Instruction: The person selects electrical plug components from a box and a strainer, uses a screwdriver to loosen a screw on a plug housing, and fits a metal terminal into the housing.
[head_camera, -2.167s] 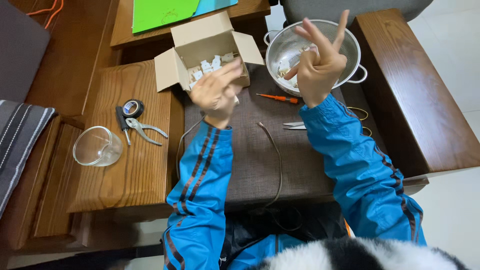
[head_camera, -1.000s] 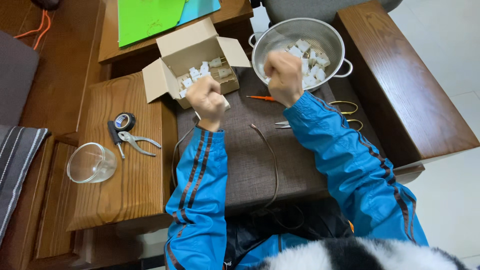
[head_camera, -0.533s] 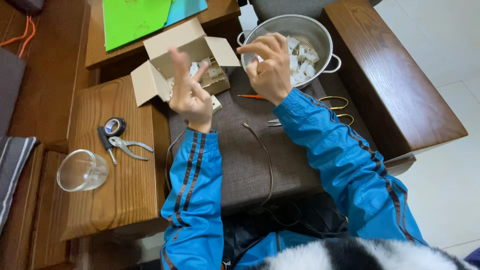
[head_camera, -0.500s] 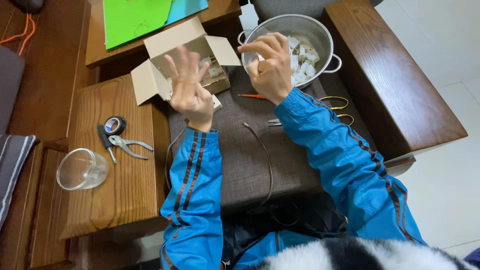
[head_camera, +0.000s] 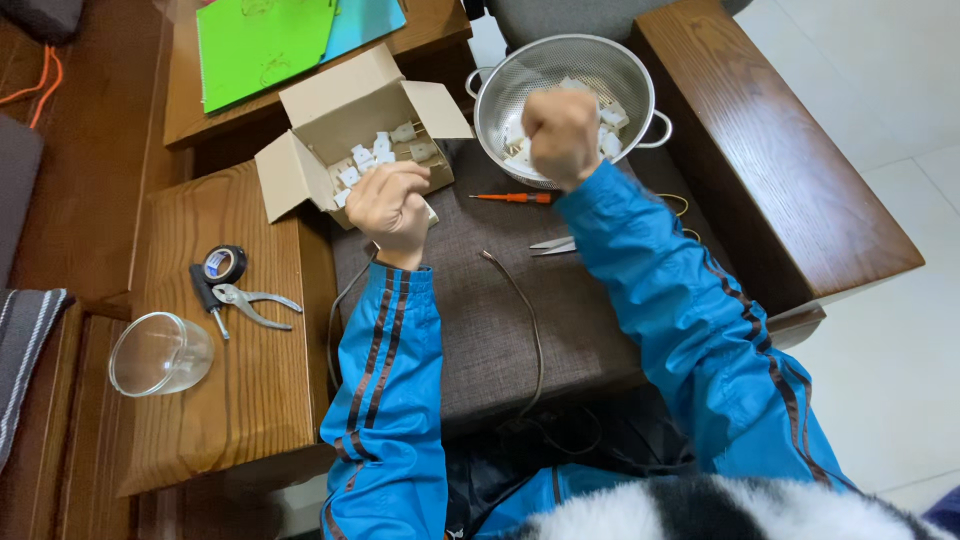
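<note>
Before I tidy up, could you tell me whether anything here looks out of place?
Only the glass: it lies tipped on its side on the wooden table, left of the pliers. Nothing looks spilled.

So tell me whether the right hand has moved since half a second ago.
Yes. The right hand, open over the metal colander then, is now a closed fist there.

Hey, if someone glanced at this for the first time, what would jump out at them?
Two clenched hands in bright blue sleeves: the left hand at the open cardboard box of small white parts, the right hand raised over the metal colander. Behind the box lies a vivid green sheet.
</note>
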